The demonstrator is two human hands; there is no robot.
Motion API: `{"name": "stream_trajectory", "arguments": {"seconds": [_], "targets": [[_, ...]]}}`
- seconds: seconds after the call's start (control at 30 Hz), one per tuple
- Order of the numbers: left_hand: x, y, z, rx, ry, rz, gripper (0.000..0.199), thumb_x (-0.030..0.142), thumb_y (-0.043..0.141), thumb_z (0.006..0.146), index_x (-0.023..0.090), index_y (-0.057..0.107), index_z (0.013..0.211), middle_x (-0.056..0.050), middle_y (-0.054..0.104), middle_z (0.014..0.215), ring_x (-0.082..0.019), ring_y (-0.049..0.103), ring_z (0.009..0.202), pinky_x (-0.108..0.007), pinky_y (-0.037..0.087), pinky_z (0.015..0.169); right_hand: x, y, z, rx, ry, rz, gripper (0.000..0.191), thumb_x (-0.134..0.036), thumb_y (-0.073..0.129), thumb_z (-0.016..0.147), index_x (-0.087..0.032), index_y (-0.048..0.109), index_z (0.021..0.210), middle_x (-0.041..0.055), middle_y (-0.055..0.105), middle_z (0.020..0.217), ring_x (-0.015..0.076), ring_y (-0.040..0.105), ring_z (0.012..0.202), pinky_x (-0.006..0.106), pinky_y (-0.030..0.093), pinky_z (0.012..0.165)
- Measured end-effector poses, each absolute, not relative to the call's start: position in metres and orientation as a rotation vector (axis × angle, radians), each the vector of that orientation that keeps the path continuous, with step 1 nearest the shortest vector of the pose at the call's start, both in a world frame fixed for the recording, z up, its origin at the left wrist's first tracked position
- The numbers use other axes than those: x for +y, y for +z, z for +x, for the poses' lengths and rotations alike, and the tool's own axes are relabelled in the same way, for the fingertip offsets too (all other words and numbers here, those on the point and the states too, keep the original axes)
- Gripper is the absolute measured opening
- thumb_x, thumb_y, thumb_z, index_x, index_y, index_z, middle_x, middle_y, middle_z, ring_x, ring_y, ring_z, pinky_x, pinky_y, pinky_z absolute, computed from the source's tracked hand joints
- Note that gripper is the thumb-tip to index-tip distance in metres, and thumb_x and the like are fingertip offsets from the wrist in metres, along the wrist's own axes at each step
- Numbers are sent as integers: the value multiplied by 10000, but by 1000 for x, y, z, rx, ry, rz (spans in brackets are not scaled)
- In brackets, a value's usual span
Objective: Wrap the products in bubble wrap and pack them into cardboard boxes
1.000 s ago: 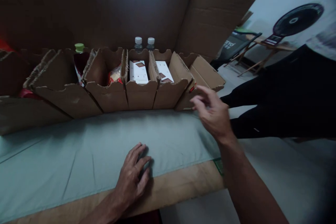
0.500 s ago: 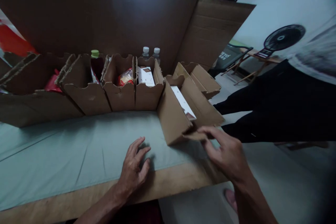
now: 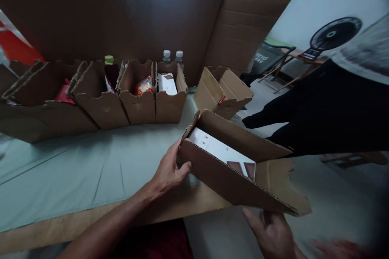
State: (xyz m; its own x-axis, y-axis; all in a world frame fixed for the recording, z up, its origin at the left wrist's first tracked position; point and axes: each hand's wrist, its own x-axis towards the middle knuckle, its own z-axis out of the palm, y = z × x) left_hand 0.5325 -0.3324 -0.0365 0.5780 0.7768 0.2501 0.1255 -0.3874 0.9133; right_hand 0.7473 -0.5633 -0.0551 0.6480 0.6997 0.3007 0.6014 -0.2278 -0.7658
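Observation:
A long cardboard bin (image 3: pixel 225 174) lies slanted across the table's front right corner, its right end out past the edge. Inside it is a white carton (image 3: pixel 221 149) with brown squares printed on it. My left hand (image 3: pixel 170 170) grips the bin's left end, thumb on the near wall and fingers behind the end. Below the bin's right part, my right hand (image 3: pixel 270 230) holds it from underneath; its fingertips are partly hidden by the cardboard.
Several cardboard bins (image 3: pixel 172 107) line the back, holding a white box, packets and a green-capped bottle (image 3: pixel 109 68). Another bin (image 3: pixel 225 89) stands at back right. A tall cardboard panel (image 3: pixel 121 20) rises behind. A person in dark trousers (image 3: pixel 319 113) stands right, near a fan (image 3: pixel 331 34).
The bin with the white carton has come away from the row, towards me and rightward, and turned. My left hand has taken its left end; my right hand has moved down beneath it.

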Motion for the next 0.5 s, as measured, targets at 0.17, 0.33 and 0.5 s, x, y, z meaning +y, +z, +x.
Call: {"name": "stream_trajectory", "arguments": {"seconds": [0.17,0.33,0.5], "targets": [[-339,-39,493,1005,1005,1732,495,261,581,893,183,563,1381,-121,691,1250,-253,665,1096,-308,592,747,-474,-31,731,-1163,285,-1905,519,-539,701,841,-218,681,1248,145,720,1285,390,605,1308,585,385,1187],[-302,-33,458,1245,1165,1639,421,308,579,888,164,598,1282,-75,703,1054,-177,645,894,-228,500,618,-377,-25,715,-1233,450,-1757,496,-525,709,793,-184,669,1151,162,755,1150,358,696,1109,503,549,981],[-268,-37,443,1274,1203,1665,444,317,582,879,164,585,1295,-93,705,1135,-196,656,955,-342,559,829,-319,-32,706,-1259,509,-1636,572,-557,702,767,-179,624,1189,161,745,1171,336,690,1089,470,554,931]]}}
